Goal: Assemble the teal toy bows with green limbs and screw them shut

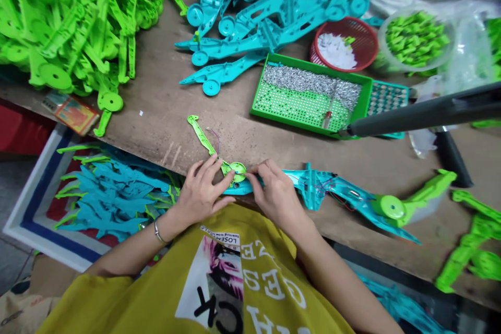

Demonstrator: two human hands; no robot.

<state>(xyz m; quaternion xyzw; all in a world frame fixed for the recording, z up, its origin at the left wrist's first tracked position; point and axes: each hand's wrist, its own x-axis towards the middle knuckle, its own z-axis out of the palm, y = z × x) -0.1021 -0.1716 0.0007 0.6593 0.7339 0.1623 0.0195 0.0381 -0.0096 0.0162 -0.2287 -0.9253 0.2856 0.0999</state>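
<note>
A long bow-shaped blue plastic frame lies along the front of the bench, with a green plastic arm at its left end and another green arm at its right end. My left hand straddles the left joint, fingers over the green arm and thumb on the near side. Beside it, my right hand is closed in a pinch at the green disc, where a thin wire seems to reach its fingertips. A loose purple wire curls beside the left arm. More wires run inside the frame.
Piles of green arms and blue frames cover the back. A green tray holds screws and a screwdriver. Behind it stand a red basket and a tub of green pieces. A dark bar juts in from the right.
</note>
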